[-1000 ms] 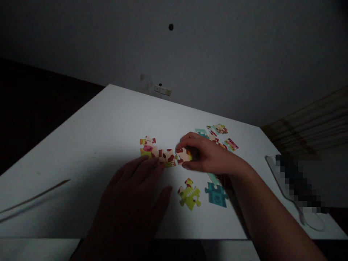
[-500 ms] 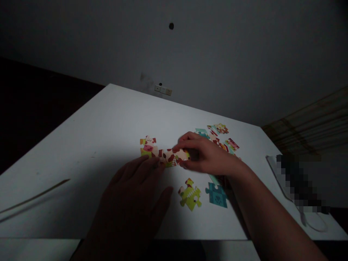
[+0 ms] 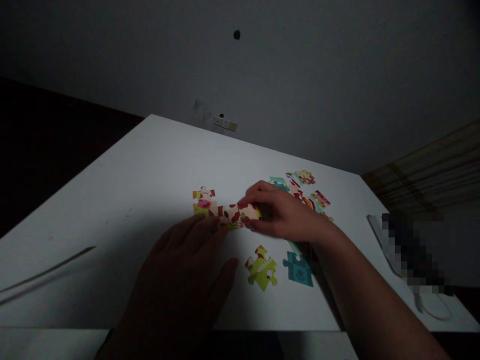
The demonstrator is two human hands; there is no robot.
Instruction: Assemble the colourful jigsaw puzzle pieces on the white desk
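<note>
Right hand (image 3: 287,216) pinches a cow-spot piece (image 3: 250,212) against the joined row (image 3: 219,210) mid-worktop (image 3: 142,170). Left hand (image 3: 183,280) lies flat, fingers spread, tips on the row. Green piece (image 3: 262,267), teal piece (image 3: 299,268) nearby; loose pile (image 3: 305,187) behind.

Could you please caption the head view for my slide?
Right hand pinching a brown-spotted jigsaw piece against a joined row, left hand steadying.

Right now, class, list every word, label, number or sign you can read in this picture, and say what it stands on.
None can be read. The puzzle pieces under the left hand and right hand show only cartoon pictures. The wall plate is too small to read. The thing at the white table edge is blurred out.
</note>
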